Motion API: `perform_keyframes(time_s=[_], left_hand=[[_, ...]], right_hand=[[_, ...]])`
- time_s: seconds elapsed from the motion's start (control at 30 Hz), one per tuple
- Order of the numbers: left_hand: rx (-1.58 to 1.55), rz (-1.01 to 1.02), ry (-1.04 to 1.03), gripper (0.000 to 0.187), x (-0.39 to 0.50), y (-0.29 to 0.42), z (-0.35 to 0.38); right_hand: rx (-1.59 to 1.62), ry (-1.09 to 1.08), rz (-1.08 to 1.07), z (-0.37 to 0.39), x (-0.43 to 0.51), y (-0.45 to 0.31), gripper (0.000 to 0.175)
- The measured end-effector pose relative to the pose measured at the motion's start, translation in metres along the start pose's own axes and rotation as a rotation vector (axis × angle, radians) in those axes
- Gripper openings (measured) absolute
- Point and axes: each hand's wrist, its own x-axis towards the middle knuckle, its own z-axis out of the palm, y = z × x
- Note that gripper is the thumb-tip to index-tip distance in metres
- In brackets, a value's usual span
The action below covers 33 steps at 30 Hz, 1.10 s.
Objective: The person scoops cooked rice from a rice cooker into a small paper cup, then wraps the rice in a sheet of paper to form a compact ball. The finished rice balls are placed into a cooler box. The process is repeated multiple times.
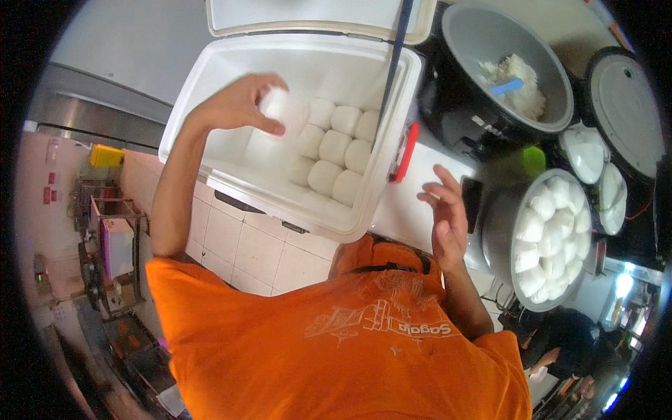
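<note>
My left hand [239, 105] is curled around a white rounded rice portion [275, 103], slightly blurred, above the inside of a white cooler box [231, 152]. On the box floor, similar white rice portions [332, 145] sit in close rows along the right side. My right hand [447, 215] is raised to the right of the box, fingers apart, holding nothing. To its right stands a round grey metal pot [501, 236] heaped with more white portions [556, 236]. Whether these portions are wrapped is hard to tell.
The cooler's lid [320, 16] stands raised, with a dark strap [397, 52] across the box. A red latch [405, 152] juts out. Beyond are a rice cooker [446, 89] holding loose rice [525, 94] and a blue paddle [507, 86], white bowls [585, 155], and a phone [471, 203].
</note>
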Motion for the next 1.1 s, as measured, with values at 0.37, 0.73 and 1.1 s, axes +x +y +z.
perform_keyframes(time_s=[0.37,0.73,1.1], left_hand=[[-0.286,-0.597,-0.761,0.076,0.067,-0.155,0.103],[-0.493,-0.85,-0.568,0.061,0.069,-0.176,0.133],[-0.005,-0.668,-0.844,0.056,0.09,-0.194,0.136]], right_hand=[[0.063,0.062,0.13,-0.037,-0.011,0.032,0.045],[0.099,-0.008,0.235,-0.038,0.0,0.049,0.036],[0.063,-0.053,0.21,-0.032,0.01,0.043,0.027]])
